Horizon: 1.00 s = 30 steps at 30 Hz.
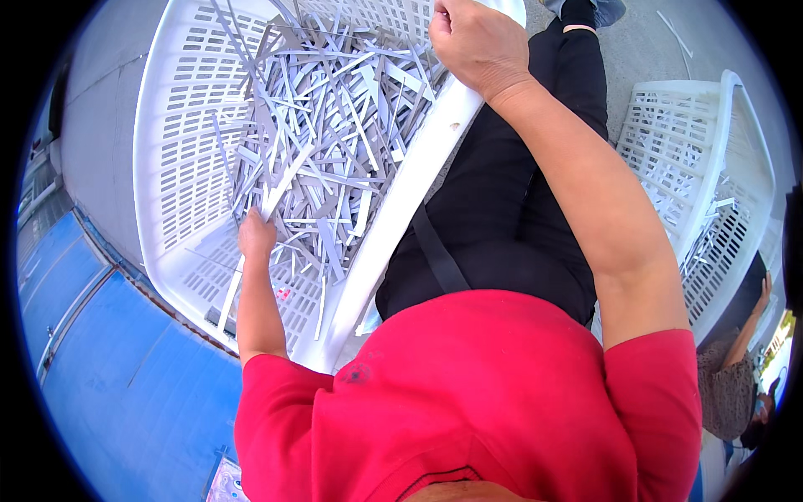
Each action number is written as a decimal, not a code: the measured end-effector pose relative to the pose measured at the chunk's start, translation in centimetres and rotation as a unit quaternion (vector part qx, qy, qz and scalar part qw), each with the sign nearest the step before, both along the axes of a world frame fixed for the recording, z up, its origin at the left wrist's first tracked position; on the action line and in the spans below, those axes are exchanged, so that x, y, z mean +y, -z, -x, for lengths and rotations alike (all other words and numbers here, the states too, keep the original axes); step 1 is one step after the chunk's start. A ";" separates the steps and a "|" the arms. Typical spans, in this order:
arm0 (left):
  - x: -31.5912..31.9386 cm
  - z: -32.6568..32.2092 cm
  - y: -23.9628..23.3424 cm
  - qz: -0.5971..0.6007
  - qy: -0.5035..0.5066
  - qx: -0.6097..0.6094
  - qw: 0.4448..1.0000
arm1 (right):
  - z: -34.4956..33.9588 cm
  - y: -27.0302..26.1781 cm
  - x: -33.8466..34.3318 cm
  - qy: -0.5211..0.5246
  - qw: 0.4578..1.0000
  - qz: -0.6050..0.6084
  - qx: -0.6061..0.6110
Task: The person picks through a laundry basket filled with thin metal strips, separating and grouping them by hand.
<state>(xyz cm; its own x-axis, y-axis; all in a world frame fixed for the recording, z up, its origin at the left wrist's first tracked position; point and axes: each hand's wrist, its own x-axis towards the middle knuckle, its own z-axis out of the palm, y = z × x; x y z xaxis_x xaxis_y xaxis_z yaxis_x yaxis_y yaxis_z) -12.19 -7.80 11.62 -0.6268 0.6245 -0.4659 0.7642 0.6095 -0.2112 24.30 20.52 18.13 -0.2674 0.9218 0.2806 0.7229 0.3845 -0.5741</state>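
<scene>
A large white plastic basket (433, 141) with slotted walls stands before me, heaped with thin, pale grey-white strips (339, 125), some flat and some narrow. My left hand (257, 235) is over the near left part of the basket, its fingers closed on a long white strip (288, 179). Part of a strip also shows below that hand, slanting toward the basket's near wall. My right hand (480, 47) is curled into a fist at the basket's far right rim. Its palm side is hidden, so whether it grips the rim or a strip cannot be seen.
A second white slotted basket (674, 119) with strips stands at the right. Beyond it is another person (728, 389), an arm raised near that basket. Loose strips (674, 34) lie on the grey floor at the top right. Blue panels (119, 351) run along the left.
</scene>
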 end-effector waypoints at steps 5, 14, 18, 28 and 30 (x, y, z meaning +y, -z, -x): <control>3.7 -0.2 3.3 -0.223 -0.090 -0.214 0.947 | 0.1 -1.0 -0.2 0.018 0.999 0.042 -0.016; 18.9 -9.9 12.2 -0.158 -0.125 -0.425 0.882 | 0.0 0.7 -0.3 0.003 0.998 -0.048 -0.034; 22.5 -12.5 17.8 -0.154 -0.002 -0.234 0.960 | -0.1 0.5 -0.2 0.002 0.999 -0.041 -0.029; 26.5 -17.7 19.5 -0.145 -0.129 -0.196 0.961 | 0.0 0.4 0.3 -0.024 0.999 -0.046 -0.001; 27.5 -20.3 17.1 -0.133 -0.213 -0.161 0.954 | 0.0 0.4 0.4 -0.029 0.998 -0.047 -0.004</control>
<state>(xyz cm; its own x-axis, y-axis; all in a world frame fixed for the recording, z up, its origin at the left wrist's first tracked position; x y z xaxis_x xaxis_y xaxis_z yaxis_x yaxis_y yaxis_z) 8.15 19.72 -5.50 -0.7018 0.4683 -0.5369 0.4342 0.8786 0.1988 24.27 20.88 17.72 -0.3213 0.8748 0.3626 0.7021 0.4771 -0.5287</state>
